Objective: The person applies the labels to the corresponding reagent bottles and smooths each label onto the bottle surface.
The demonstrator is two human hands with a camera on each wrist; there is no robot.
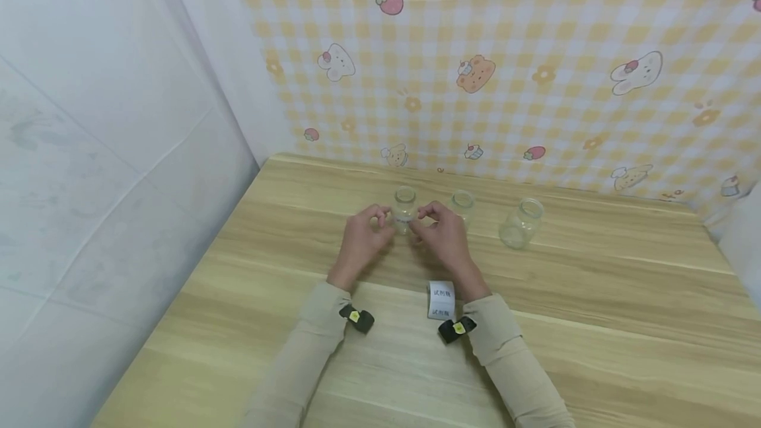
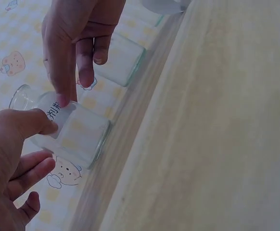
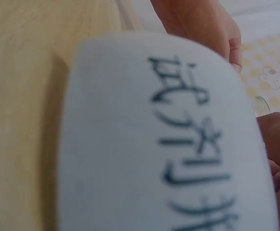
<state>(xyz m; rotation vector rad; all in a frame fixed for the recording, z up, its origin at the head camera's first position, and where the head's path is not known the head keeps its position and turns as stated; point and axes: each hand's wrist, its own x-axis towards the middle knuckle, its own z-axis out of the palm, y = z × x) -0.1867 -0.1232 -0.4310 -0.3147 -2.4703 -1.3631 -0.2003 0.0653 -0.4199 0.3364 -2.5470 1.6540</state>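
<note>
A small clear glass jar [image 1: 405, 195] stands upright toward the back of the table, between both hands. Across its front lies a white label [image 2: 65, 117] with black printed characters, partly covered by the thumbs. My left hand [image 1: 365, 238] holds the jar from the left, its thumb pressing one end of the label in the left wrist view while the lower fingers curl loosely. From the right, my right hand [image 1: 444, 238] grips it with bent fingers, thumb tip at the label's other end. Below the right hand sits a roll of printed white labels [image 1: 441, 297], large in the right wrist view.
Behind the right hand is a second glass jar [image 1: 463, 199], partly hidden. A third glass jar [image 1: 520, 224] is farther right. The wood-grain table [image 1: 594, 296] meets a yellow checked cloth [image 1: 535, 111] at the back and a pale wall [image 1: 107, 150] on the left.
</note>
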